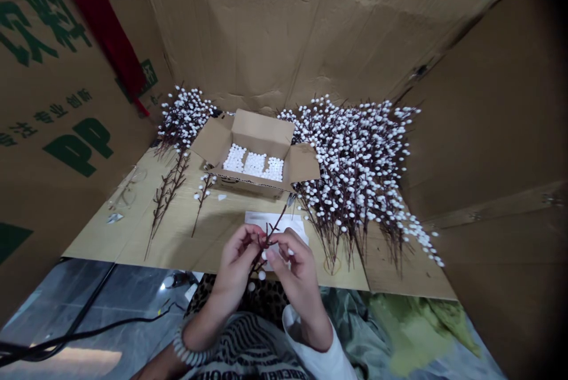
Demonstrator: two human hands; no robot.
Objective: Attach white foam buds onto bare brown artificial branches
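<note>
My left hand [238, 261] and my right hand [296, 267] meet just above my lap, both pinched on a thin dark brown branch [271, 233] that points up and away. Small white beads sit on its lower twigs between my fingers. My right hand's fingertips also press a white bead [290, 252] near the stem. Under my hands lies a white sheet of paper [276, 221] on the cardboard surface [177, 232]. An open cardboard box [257, 131] filled with white beads stands just beyond.
A big heap of beaded branches [359, 161] lies to the right of the box, a smaller bunch [184, 113] at the back left. Bare and partly beaded stems [171, 187] lie left of the box. Cardboard walls surround the surface. Black cables [89, 324] cross the floor at left.
</note>
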